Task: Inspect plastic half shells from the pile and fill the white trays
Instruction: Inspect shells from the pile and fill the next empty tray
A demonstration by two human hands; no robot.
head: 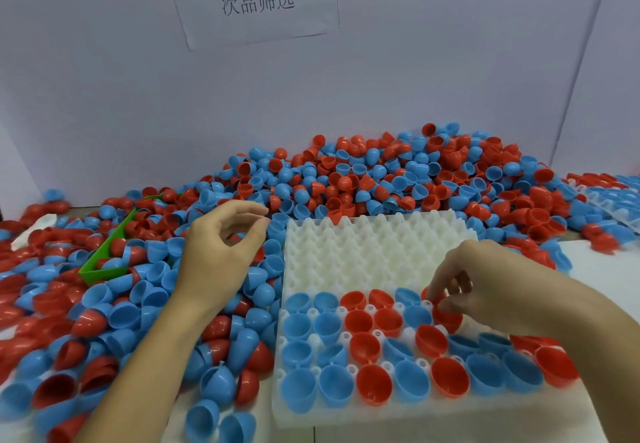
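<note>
Head view: right hand [485, 283] pinches red shell [446, 316] over tray [374, 252]; left hand [221, 248] loosely curled, empty.

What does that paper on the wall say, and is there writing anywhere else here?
"次品筛选": lower, smaller line on the white paper sheet stuck to the wall.
Upper, larger line on the same sheet: cut off by the top of the picture; starts with "放置", the rest unreadable.
No writing shows on the white tray, the half shells or the green bin.
</note>
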